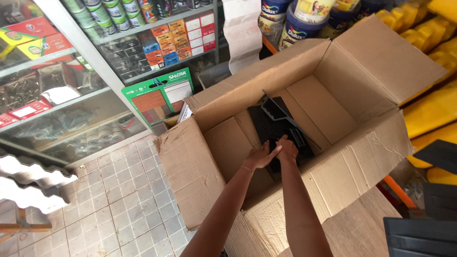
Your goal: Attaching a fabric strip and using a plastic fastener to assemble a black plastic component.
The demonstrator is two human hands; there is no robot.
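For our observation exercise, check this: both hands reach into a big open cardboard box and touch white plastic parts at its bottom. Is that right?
Not quite. The head view shows both hands, left and right, inside the open cardboard box, but the plastic parts are black, not white.

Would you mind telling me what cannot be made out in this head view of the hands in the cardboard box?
- Left hand: its fingers curl behind the black plastic parts, so the grip stays unclear.
- Right hand: its palm faces down on the parts, hiding any grasp.
- Black plastic parts: dark and stacked; shape and number unclear.
- Cardboard box: its near wall and the arms hide the bottom.
- Black crate: cut off by the frame's lower right corner.
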